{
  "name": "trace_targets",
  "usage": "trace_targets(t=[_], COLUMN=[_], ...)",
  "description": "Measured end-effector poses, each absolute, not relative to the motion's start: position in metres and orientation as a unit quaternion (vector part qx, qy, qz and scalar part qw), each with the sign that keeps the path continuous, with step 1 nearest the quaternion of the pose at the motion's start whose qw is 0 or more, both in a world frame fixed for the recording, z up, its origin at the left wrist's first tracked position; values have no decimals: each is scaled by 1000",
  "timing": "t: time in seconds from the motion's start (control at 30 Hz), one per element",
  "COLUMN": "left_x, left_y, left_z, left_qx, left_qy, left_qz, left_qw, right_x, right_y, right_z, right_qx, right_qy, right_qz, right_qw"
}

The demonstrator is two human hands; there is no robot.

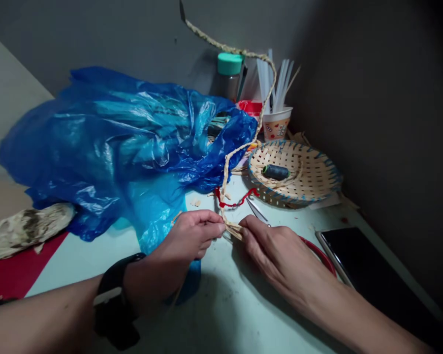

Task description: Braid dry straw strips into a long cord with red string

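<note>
Plaited cord (274, 77), thread spool (276, 172) and scissors (257, 210) suggest a craft workspace.

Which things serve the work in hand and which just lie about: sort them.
In use or likely:
braided cord in left hand
loose strands in right hand
red yarn on the cord
scissors, probably
blue bag, perhaps

Apparently just lying about:
phone
basket with spool
green-lidded jar
cup of tubes

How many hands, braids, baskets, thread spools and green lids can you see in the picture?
Hands: 2 (left hand, right hand)
Braid: 1
Basket: 1
Thread spool: 1
Green lid: 1
Total: 6
</note>
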State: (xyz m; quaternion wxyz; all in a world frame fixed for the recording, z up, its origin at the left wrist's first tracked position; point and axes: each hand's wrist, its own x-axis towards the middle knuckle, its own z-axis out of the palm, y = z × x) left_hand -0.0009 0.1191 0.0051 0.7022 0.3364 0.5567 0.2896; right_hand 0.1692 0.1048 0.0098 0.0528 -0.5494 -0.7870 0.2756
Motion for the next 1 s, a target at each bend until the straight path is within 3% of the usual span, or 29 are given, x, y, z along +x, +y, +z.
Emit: trace_targets(t=[0.17, 0.5, 0.73, 1.0], left_x=[1, 23, 40, 36], left_y=[112, 102, 94, 91], left_z=[2, 1, -4, -15], left_qx=[383, 376, 352, 361], left_qy=[546, 598, 607, 595], left_qz=[318, 391, 447, 475], left_qw=[674, 590, 555, 539], right_x=[169, 172, 169, 169], right_y=[102, 101, 95, 96], right_z=[9, 7, 5, 6], right_qx=[-533, -483, -507, -470], right_qy=[-803, -836, -810, -838], right_qz=[258, 153, 223, 216], right_qw=[69, 212, 194, 173])
